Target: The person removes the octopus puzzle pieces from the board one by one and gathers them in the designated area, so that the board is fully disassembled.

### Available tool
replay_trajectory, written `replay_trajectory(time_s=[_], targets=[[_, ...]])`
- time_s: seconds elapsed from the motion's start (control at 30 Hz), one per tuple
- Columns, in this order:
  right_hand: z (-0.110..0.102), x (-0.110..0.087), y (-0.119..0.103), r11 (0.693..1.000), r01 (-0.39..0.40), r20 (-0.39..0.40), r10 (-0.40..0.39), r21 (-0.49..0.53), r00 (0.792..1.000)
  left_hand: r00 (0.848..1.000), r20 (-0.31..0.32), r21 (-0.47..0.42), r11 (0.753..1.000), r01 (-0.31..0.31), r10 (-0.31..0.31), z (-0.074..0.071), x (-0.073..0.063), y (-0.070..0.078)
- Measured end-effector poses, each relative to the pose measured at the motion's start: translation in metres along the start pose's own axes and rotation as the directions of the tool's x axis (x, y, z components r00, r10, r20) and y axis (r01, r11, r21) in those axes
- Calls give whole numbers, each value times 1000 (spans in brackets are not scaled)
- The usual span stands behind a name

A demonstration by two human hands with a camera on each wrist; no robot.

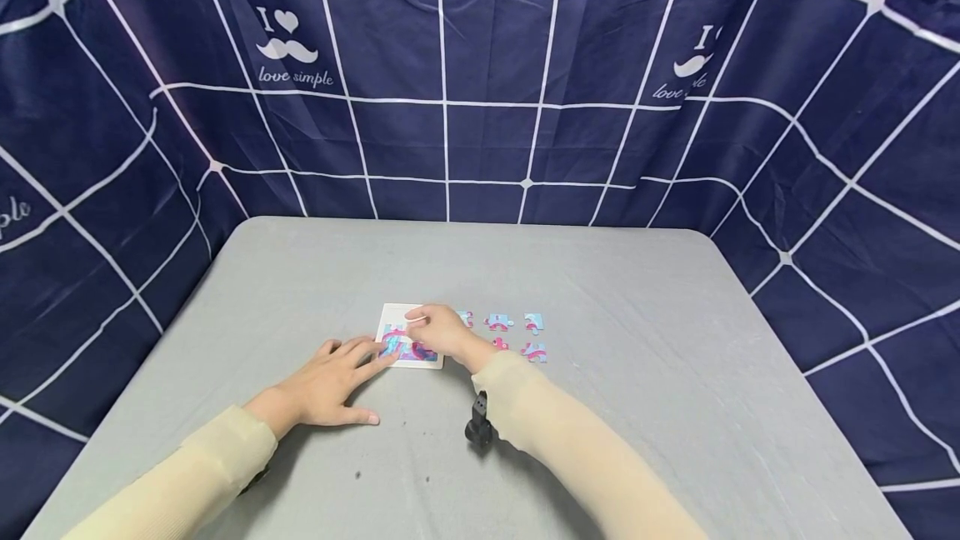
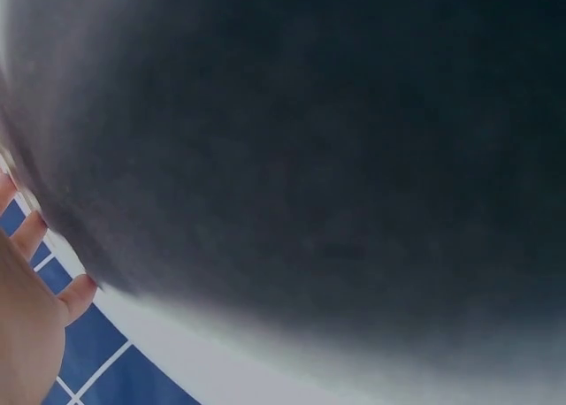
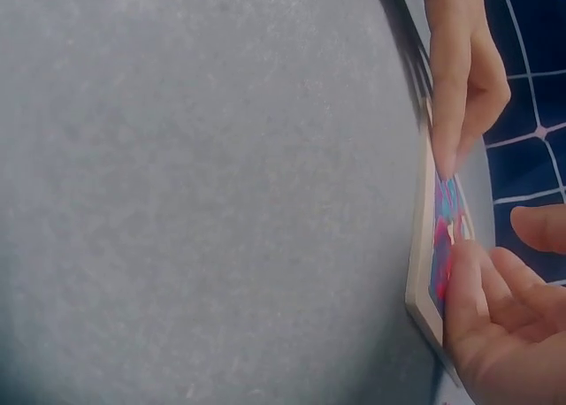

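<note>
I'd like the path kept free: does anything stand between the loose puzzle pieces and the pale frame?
Only the right hand, reaching over the right side of the pale frame and partly covering the nearest loose puzzle pieces. Nothing else visible; the left hand is at the opposite side.

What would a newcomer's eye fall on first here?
Probably the dark blue, white-gridded curtain behind the grey table. Next, the bright puzzle in its pale tray on that table, under the left fingers and right fingers. Loose pieces lie right of the tray.
</note>
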State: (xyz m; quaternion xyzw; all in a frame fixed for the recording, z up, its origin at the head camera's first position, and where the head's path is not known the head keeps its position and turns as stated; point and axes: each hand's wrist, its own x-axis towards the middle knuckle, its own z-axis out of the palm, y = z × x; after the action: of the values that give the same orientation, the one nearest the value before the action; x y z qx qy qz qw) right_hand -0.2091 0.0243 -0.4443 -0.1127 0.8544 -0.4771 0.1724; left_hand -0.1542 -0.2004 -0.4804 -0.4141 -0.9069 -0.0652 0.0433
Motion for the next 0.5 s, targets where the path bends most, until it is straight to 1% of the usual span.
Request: replay_trajectory(time_s=[0.13, 0.27, 0.37, 0.5], targets=[[2, 1, -1, 1000, 2, -21, -3, -19, 1000, 1000, 28, 4, 1000, 13, -14, -1, 0, 1], [4, 2, -1, 999, -3, -49, 4, 33, 999, 999, 44, 6, 1000, 18, -18, -3, 0, 1], [6, 3, 0, 996, -16, -76, 22, 86, 997, 999, 48, 8, 1000, 17, -18, -3, 0, 2], [10, 5, 0, 991, -34, -110, 49, 127, 993, 999, 43, 8, 1000, 13, -13, -3, 0, 1]])
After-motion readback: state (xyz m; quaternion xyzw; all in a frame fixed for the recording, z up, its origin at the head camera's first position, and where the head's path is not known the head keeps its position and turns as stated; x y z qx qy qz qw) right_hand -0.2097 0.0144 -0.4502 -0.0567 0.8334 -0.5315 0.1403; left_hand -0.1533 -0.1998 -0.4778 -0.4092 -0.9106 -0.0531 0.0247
